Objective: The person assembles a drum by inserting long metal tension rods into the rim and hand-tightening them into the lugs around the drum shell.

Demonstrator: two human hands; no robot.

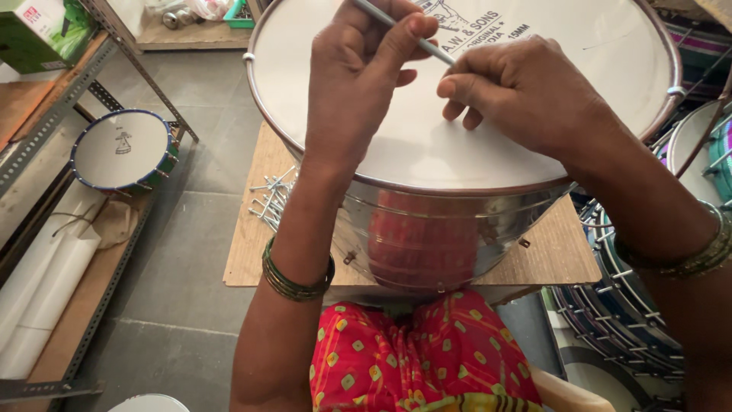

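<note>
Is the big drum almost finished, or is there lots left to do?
The white skin already lies on the shiny drum inside its rim. The left hand holds a thin metal rod, and the right hand meets it on the skin. A pile of metal rods waits on the board, and none shows on the drum's side, so probably plenty is left.

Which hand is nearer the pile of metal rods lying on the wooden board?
Left. The left hand grips a thin metal rod over the drum head, above the pile of metal rods. The right hand rests farther right on the drum head.
</note>
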